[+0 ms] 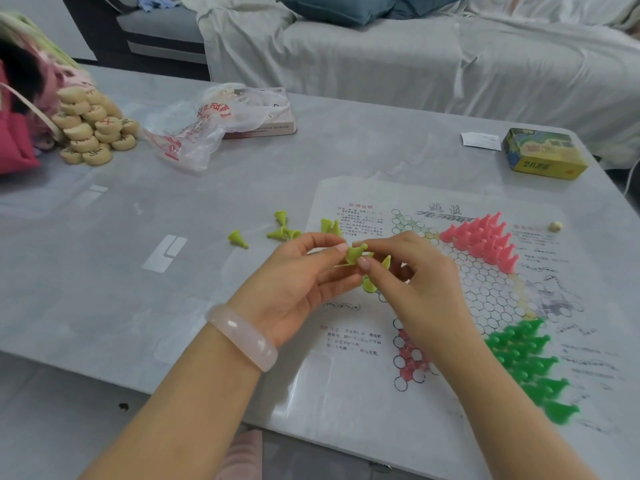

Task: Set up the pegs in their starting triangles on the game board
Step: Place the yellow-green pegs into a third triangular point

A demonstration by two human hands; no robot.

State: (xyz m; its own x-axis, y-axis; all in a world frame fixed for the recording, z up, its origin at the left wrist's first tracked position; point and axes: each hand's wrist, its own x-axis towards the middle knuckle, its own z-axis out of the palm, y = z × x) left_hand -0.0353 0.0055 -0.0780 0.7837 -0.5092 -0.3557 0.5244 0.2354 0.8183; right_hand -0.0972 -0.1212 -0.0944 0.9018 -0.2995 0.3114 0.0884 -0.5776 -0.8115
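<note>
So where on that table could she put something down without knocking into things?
The widest bare stretch of the table lies left of the loose yellow-green pegs, below the plastic bag. Another lies between the bag and the yellow box. The game board is crowded: pink pegs, green pegs and both hands, left hand and right hand, fill it.
</note>
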